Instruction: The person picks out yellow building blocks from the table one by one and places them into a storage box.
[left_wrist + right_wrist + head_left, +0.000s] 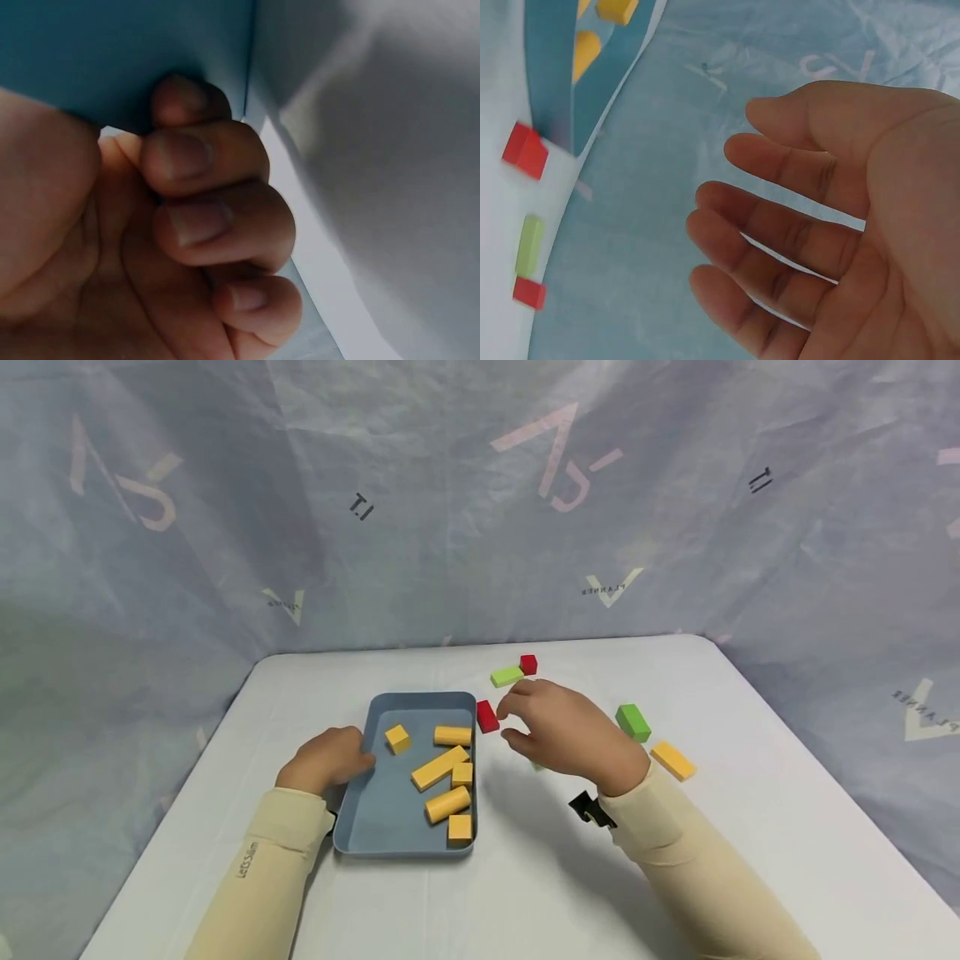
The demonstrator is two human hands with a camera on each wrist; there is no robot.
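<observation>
A blue-grey tray (405, 843) lies on the table with several yellow blocks in it, among them a small cube (397, 739), a long bar (439, 767) and a cylinder (447, 805). My left hand (328, 758) pinches the tray's left wall between thumb and curled index finger; in the left wrist view the other fingers (199, 221) curl below it. To the right of the tray, my right hand (573, 731) hovers over the table, fingers loosely bent and apart, holding nothing. Just left of its fingertips lies a red block (487, 717).
Farther back sit a light green block (507, 676) and a red cube (528, 664). Right of my right hand are a green block (633, 723) and a yellow block (673, 761). A pale green piece (537, 767) shows partly below that hand. A grey printed curtain (450, 527) hangs behind the table.
</observation>
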